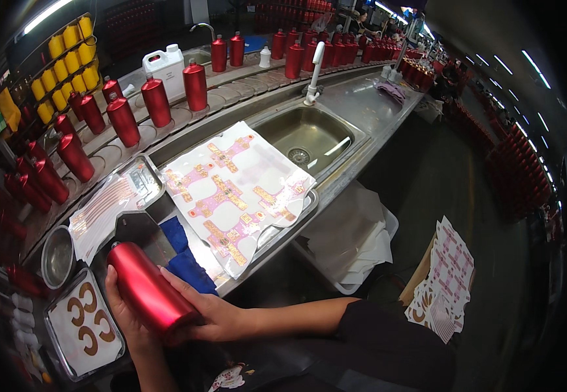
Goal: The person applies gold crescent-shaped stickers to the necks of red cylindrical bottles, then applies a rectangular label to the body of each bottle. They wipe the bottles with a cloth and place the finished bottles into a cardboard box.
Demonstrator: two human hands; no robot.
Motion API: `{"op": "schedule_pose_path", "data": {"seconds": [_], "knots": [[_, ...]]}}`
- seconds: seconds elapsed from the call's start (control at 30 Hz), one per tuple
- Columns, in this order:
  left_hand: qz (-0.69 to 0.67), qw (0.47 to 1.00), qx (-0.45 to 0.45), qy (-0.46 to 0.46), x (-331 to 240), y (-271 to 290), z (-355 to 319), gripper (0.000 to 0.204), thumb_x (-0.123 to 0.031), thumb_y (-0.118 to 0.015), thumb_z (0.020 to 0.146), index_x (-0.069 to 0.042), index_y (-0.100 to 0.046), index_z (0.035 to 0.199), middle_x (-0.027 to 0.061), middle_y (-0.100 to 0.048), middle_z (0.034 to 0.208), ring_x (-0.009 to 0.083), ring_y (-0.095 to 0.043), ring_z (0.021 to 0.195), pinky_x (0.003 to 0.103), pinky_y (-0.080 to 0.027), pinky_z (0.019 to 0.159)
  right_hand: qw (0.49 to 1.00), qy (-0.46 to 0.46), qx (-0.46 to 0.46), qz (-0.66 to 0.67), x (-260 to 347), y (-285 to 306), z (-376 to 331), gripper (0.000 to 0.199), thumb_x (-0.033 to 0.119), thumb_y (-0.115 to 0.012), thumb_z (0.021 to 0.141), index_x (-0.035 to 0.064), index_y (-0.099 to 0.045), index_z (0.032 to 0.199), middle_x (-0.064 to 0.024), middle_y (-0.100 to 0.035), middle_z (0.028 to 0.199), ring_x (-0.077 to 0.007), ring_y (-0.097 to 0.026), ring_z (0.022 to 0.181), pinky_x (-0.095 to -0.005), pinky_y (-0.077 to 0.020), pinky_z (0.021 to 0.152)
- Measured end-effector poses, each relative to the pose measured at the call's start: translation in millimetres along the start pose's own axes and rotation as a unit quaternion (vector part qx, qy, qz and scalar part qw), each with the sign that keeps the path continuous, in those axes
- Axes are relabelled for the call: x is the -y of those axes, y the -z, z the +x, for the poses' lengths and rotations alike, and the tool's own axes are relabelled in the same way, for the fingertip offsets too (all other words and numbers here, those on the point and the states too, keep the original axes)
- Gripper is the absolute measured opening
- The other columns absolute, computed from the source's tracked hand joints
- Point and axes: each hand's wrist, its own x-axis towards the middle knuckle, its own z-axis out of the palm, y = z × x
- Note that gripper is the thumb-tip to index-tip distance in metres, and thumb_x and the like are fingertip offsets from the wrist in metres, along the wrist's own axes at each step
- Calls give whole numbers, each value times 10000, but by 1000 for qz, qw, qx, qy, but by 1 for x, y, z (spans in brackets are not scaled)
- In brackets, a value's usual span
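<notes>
A glossy red metal bottle (151, 285) lies tilted between my two hands, its neck pointing up and to the left. My left hand (125, 312) wraps the near left side of it. My right hand (210, 315) grips the opposite side near the base, fingers partly hidden. Just beyond the neck stands a dark grey angled block (134, 230), with a blue cloth (186, 262) beside it. White sheets with pink and gold decals (226, 193) lie partly over the sink. To the left of my hands, a metal tray (52, 325) holds gold C-shaped decals (88, 341).
A metal bowl (58, 256) and striped decal sheets (100, 215) sit near the block. More red bottles (157, 103) line the conveyor (228, 87) behind. A white faucet (315, 73) rises over the sink (345, 134). Paper fills a white bin (393, 225) below the counter.
</notes>
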Motion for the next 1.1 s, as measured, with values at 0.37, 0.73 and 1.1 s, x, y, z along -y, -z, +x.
{"op": "schedule_pose_path", "data": {"seconds": [0.37,0.73,1.1], "knots": [[-37,998,-42,-40,-16,24,12,317,-354,-639,994,-80,-667,1151,99,-726,1068,237,-696,988,398,-561,944,999,-41,0,22,1,-8,20,1118,145,-822,865,52,-22,1641,-188,-345,1604,-247,-417,1426,-363,-333,1168],[-20,997,-55,-58,-15,23,3,364,-407,-613,993,-70,-646,1126,109,-715,1066,258,-686,998,433,-569,935,989,-93,-5,116,2,-18,29,1062,125,-797,864,4,-68,1627,-146,-338,1594,-220,-379,1451,-378,-297,1199],[-26,996,-59,-65,-9,44,18,481,-472,-595,976,-43,-617,1194,157,-702,1109,287,-688,1017,448,-577,911,958,-205,-20,202,5,-14,22,941,113,-660,985,70,12,1643,-157,-440,1478,-154,-558,1163,-261,-527,771]]}}
